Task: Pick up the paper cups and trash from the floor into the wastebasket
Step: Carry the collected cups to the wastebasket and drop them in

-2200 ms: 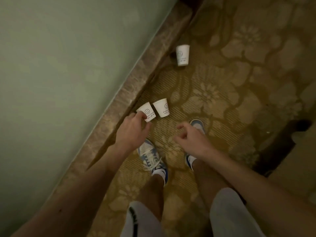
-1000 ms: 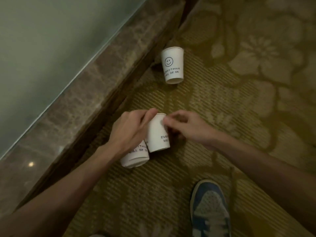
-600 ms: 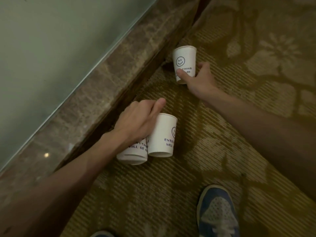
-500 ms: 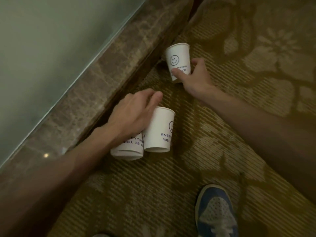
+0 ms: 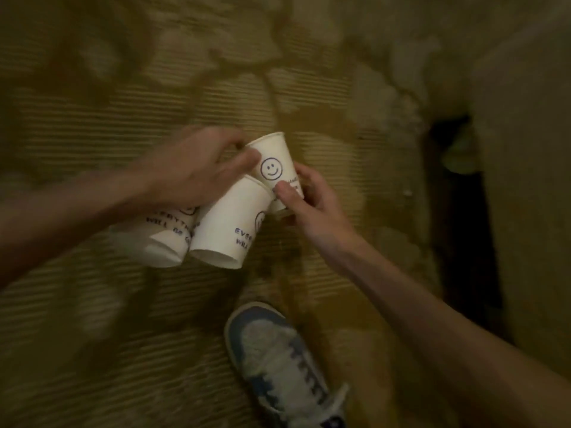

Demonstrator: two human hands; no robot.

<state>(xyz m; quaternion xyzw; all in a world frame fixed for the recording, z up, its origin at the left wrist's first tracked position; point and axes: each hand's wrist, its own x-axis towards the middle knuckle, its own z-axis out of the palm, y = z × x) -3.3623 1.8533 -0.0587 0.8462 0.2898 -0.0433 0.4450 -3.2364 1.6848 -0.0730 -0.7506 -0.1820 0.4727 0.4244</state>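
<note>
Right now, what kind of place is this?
Indoors, likely a carpeted room or hallway, maybe a hotel. Patterned carpet covers the floor, a sneaker stands on it, and smiley paper cups are held above it.

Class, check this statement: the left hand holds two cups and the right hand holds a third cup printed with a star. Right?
Wrong in one point: the head view shows a smiley face, not a star, on the third cup in the right hand. The left hand holds two cups.

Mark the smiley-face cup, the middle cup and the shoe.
smiley-face cup (image 5: 271,169), head view, on its printed face.
middle cup (image 5: 224,223), head view, blank side wall.
shoe (image 5: 264,338), head view, toe area.
</note>
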